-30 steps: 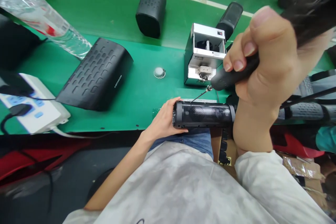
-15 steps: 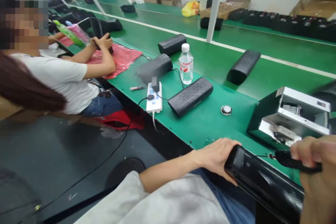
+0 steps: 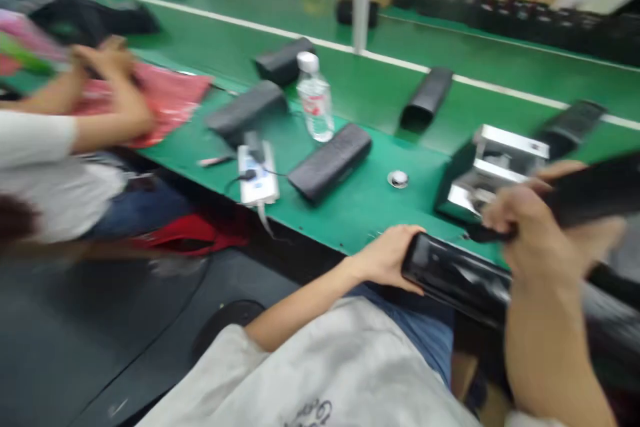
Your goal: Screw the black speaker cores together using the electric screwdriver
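Observation:
My left hand [image 3: 387,257] is wrapped around the left end of a long black cylindrical speaker [image 3: 457,277] that lies across my lap at the front edge of the green bench. My right hand [image 3: 537,230] is closed around the black handle of an electric screwdriver [image 3: 575,197], held just above the speaker's top side. The driver's tip is hidden by blur and by my fingers. Right behind my hands stands a small silver screw feeder box [image 3: 493,163].
On the green bench [image 3: 360,203] lie several black speaker shells, one of them [image 3: 330,160] beside a water bottle [image 3: 315,100], a white power strip [image 3: 256,173] and a small round metal part [image 3: 399,179]. A co-worker's arms [image 3: 107,97] work over a red sheet at the left.
The view swung up and left from my hands, then back a little to the right. Both hands kept their hold on the speaker and the screwdriver. The co-worker came into view.

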The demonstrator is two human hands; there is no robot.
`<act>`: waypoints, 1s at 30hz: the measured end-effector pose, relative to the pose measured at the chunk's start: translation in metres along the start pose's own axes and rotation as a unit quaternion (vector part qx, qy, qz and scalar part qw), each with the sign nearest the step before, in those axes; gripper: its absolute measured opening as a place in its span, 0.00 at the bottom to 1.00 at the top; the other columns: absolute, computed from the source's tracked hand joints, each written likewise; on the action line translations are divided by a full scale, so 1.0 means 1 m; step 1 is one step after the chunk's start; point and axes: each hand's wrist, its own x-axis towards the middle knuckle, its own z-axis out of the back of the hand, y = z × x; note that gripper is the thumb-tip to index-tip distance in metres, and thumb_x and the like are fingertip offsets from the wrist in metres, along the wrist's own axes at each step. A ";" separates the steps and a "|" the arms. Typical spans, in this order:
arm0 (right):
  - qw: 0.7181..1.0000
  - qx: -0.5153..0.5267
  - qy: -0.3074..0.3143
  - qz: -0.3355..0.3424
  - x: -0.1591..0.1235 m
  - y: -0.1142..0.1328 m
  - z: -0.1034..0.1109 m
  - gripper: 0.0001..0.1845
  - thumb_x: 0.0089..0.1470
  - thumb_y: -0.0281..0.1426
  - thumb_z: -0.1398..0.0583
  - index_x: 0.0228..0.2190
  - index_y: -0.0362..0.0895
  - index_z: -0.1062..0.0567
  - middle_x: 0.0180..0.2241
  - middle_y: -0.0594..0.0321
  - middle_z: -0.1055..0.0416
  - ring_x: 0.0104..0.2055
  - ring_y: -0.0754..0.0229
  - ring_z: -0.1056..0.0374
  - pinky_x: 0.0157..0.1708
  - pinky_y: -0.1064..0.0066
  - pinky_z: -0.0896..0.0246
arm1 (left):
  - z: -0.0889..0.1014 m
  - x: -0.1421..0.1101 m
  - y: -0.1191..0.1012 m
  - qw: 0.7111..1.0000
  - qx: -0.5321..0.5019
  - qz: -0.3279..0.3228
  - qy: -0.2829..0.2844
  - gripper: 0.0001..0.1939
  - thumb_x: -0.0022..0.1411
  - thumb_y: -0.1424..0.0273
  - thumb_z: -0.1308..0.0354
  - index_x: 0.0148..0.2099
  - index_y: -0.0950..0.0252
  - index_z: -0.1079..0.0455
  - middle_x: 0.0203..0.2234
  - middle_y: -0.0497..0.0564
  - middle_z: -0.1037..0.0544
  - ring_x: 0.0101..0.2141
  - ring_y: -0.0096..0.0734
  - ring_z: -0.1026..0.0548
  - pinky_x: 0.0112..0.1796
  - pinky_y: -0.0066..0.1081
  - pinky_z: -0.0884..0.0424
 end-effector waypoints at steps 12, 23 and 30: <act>0.959 -0.137 -0.071 0.237 0.094 0.012 0.030 0.21 0.62 0.51 0.26 0.44 0.62 0.30 0.23 0.75 0.39 0.21 0.62 0.50 0.20 0.59 0.46 | 0.000 0.003 0.028 0.998 0.029 -0.045 0.022 0.81 0.59 0.46 0.15 0.91 0.57 0.70 0.79 0.75 0.35 0.76 0.76 0.29 0.73 0.71 0.29; 0.970 -0.132 -0.096 0.182 0.112 -0.022 0.039 0.41 0.46 0.74 0.24 0.44 0.61 0.29 0.32 0.76 0.29 0.22 0.65 0.55 0.16 0.60 0.51 | -0.003 0.003 0.029 0.999 0.034 -0.028 0.014 0.80 0.59 0.49 0.14 0.91 0.59 0.68 0.77 0.75 0.31 0.73 0.75 0.25 0.71 0.68 0.26; 0.975 -0.159 -0.061 0.146 0.064 0.038 0.051 0.17 0.54 0.43 0.29 0.42 0.59 0.27 0.22 0.75 0.44 0.20 0.61 0.53 0.17 0.60 0.54 | -0.008 0.000 0.034 1.000 0.012 -0.006 0.015 0.79 0.59 0.48 0.15 0.91 0.54 0.68 0.80 0.71 0.36 0.76 0.75 0.29 0.75 0.67 0.31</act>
